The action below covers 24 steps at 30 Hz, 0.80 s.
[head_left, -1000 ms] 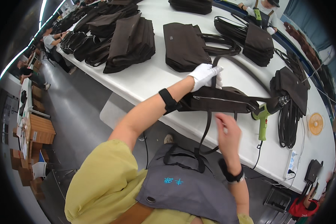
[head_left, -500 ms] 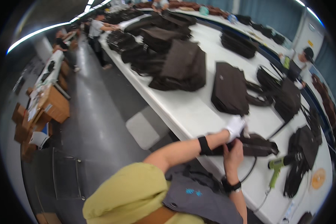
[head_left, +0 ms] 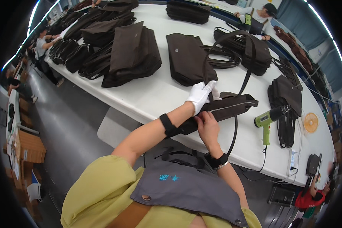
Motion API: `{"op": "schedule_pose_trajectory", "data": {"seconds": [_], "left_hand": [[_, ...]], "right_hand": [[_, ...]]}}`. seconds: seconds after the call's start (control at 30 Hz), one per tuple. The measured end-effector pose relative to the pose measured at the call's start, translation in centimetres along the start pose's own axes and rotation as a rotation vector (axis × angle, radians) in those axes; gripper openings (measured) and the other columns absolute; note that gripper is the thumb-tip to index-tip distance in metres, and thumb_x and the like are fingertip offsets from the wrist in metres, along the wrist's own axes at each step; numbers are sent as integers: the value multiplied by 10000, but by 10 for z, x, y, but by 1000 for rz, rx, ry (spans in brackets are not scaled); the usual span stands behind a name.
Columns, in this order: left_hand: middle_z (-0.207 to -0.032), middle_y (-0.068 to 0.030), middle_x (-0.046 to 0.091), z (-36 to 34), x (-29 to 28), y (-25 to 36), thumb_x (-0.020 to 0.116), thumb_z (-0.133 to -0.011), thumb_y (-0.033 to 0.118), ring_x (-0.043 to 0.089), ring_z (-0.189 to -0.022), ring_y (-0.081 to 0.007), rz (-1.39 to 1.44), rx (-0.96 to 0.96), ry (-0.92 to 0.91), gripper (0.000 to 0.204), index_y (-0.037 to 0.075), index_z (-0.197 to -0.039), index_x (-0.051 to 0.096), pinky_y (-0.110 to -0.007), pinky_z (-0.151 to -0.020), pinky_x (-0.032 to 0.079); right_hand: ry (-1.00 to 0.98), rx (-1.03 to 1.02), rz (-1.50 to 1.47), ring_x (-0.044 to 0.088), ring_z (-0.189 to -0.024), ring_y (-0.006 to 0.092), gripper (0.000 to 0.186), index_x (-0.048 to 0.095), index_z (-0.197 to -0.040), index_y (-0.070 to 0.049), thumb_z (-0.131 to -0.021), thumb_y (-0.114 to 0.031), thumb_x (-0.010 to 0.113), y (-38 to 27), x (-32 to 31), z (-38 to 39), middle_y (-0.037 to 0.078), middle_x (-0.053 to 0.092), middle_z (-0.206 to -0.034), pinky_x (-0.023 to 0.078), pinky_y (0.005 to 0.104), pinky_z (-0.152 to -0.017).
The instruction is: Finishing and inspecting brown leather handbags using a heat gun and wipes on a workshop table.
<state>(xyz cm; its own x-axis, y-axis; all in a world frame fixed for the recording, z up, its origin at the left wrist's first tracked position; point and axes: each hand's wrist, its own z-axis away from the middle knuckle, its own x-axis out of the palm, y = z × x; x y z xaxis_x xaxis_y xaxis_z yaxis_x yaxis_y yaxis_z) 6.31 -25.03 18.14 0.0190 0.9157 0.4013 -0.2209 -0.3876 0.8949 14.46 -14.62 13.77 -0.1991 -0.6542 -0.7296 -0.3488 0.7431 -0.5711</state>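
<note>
A dark brown fabric bag [head_left: 235,106] with a zip along its top lies on the white table in front of me. My left hand [head_left: 200,98], in a white glove, is closed on its left part, at the base of one strap. That strap [head_left: 253,62] arches upward in a tall loop, while another hangs over the table's near edge. My bare right hand [head_left: 209,128] pinches the bag's near side just below the glove. What lies between its fingertips is hidden. To the right of the bag, a green heat gun [head_left: 266,122] stands on the table, its black nozzle pointing right.
Stacks of dark bags [head_left: 188,57] with straps spread across the white table [head_left: 152,95]. A roll of orange tape [head_left: 311,122] and a white power strip [head_left: 292,161] lie at the right. Across the table a person [head_left: 260,17] holds another heat gun. A pale stool [head_left: 116,127] stands left.
The view has turned, so the table's things sit further left and higher. The bag's strap now stands up in a loop. Both hands remain at the bag.
</note>
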Motion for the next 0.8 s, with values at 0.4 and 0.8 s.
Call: {"op": "schedule_pose_trajectory", "data": {"seconds": [0.4,0.8], "left_hand": [[-889,-155,664,31,-52,-7,547,-868,196,622,-842,-344,-1339,354,-203,196,65,-950,668,-413,-737,497],[-682,-1,598,90,-58,57,632,-662,24,590,-578,-170,-1345,1251,-287,264,91,-917,610,-285,-509,468]], "right_hand": [[-120,66,-302,573,-719,345,122,560,-852,-7,-868,-123,594,-8,4,1,161,595,-786,441,412,-637],[600,399,263,595,-721,350,155,557,-850,-20,-901,-164,583,110,-83,-2,132,613,-783,452,420,-650]]}}
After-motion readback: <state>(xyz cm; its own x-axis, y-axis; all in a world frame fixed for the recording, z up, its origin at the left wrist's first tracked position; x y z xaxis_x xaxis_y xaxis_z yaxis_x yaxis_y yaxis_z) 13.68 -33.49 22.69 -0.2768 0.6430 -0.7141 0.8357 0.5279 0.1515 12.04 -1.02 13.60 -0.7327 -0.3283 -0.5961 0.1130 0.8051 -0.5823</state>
